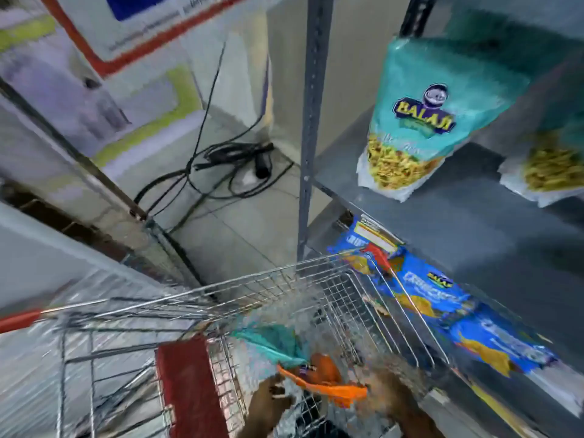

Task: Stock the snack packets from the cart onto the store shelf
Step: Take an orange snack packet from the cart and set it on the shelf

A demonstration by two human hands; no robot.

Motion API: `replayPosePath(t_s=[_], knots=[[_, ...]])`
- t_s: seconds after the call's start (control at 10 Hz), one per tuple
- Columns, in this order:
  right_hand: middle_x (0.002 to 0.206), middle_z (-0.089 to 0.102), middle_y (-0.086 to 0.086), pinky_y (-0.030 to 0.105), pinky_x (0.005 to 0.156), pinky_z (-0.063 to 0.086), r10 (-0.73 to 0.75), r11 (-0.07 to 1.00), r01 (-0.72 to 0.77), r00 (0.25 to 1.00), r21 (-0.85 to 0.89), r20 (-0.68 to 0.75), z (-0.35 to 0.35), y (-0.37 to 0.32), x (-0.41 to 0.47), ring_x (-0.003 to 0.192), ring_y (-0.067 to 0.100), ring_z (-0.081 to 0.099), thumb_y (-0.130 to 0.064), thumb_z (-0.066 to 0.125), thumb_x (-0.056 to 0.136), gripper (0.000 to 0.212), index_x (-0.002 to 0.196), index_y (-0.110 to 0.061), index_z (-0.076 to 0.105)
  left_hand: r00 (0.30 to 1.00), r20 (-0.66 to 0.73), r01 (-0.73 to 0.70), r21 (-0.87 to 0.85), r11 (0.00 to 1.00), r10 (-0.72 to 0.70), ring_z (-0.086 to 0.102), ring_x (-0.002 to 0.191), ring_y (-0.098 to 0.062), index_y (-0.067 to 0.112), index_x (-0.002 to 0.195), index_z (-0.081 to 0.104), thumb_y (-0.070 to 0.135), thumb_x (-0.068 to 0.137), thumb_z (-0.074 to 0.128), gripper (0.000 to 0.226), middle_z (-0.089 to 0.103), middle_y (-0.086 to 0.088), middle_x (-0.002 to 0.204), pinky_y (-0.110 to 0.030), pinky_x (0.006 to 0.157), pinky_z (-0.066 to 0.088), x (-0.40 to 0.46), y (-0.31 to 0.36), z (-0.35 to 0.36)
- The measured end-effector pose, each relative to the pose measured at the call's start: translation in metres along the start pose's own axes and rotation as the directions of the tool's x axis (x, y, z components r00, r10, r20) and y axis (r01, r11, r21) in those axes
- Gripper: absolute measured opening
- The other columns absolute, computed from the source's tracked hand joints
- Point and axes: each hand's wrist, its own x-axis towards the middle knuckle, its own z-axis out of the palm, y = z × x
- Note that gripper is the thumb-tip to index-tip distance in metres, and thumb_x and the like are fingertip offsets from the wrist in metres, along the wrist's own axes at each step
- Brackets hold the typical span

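The wire cart [284,292] stands against the grey metal shelf [474,235]. Inside the cart lie an orange snack packet [325,377] and a teal packet [271,343]. Both my hands reach down into the cart. My left hand [271,403] touches the orange packet's left end with fingers curled. My right hand [388,393] is at its right end, blurred, so its grip is unclear. On the shelf board a teal snack packet [423,121] stands upright, with a second teal one [550,162] to its right. Blue snack packets [442,305] fill the shelf level below.
The shelf's grey upright post [311,128] stands just beyond the cart's far end. A tangle of black cables [227,165] lies on the tiled floor by the wall. The cart's red handle [19,320] sticks out at left. A red flap [189,384] sits at the cart's near end.
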Motion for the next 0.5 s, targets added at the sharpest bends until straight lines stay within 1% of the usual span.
replayPosePath(t_s=[0.1, 0.2, 0.3, 0.4, 0.5], knots=[[0.048, 0.058, -0.012, 0.016, 0.043, 0.032, 0.139, 0.987, -0.152, 0.972, 0.056, 0.19, 0.034, -0.081, 0.009, 0.047, 0.002, 0.056, -0.05, 0.077, 0.054, 0.029, 0.057, -0.024, 0.065, 0.998, -0.048, -0.043, -0.034, 0.999, 0.041, 0.067, 0.063, -0.006, 0.008, 0.105, 0.067, -0.002, 0.07, 0.075, 0.037, 0.065, 0.006, 0.071, -0.011, 0.051, 0.049, 0.0, 0.023, 0.012], [0.044, 0.055, -0.012, 0.016, 0.044, 0.031, 0.255, 0.96, -0.26, 0.965, 0.105, 0.064, -0.028, -0.058, 0.043, 0.043, 0.002, 0.052, -0.043, 0.075, 0.057, 0.024, 0.051, -0.024, 0.061, 0.993, -0.118, -0.014, -0.015, 1.0, 0.012, 0.068, 0.075, -0.005, 0.049, 0.061, 0.068, 0.029, 0.062, 0.077, 0.021, 0.062, 0.023, 0.05, -0.023, 0.064, 0.046, -0.005, 0.043, 0.014], [0.037, 0.049, -0.016, 0.019, 0.043, 0.023, 0.369, 0.891, -0.386, 0.922, 0.241, 0.114, -0.109, -0.06, 0.075, 0.037, 0.001, 0.041, -0.036, 0.069, 0.058, 0.028, 0.039, -0.025, 0.052, 0.991, -0.134, 0.005, 0.131, 0.991, 0.013, 0.065, 0.081, -0.004, 0.059, 0.046, 0.059, 0.026, 0.07, 0.077, 0.044, 0.072, 0.01, 0.064, -0.019, 0.06, 0.044, -0.008, 0.048, 0.012], [0.04, 0.052, -0.008, 0.018, 0.046, 0.034, 0.379, 0.852, -0.4, 0.916, 0.337, 0.131, -0.131, -0.067, 0.086, 0.04, 0.002, 0.044, -0.027, 0.071, 0.063, 0.025, 0.045, -0.022, 0.055, 0.982, -0.18, -0.039, 0.118, 0.992, 0.06, 0.067, 0.074, -0.014, 0.043, 0.045, 0.056, 0.031, 0.073, 0.076, 0.036, 0.069, 0.004, 0.059, -0.025, 0.062, 0.043, -0.015, 0.051, 0.013], [0.048, 0.057, -0.002, 0.022, 0.048, 0.041, 0.397, 0.822, -0.393, 0.914, 0.412, 0.081, -0.138, -0.075, 0.078, 0.044, 0.003, 0.049, -0.017, 0.072, 0.072, 0.024, 0.051, -0.02, 0.06, 0.972, -0.219, -0.063, 0.102, 0.993, 0.084, 0.06, 0.062, -0.017, 0.028, 0.048, 0.055, 0.031, 0.076, 0.073, 0.033, 0.057, 0.009, 0.048, -0.027, 0.055, 0.039, -0.027, 0.05, 0.013]])
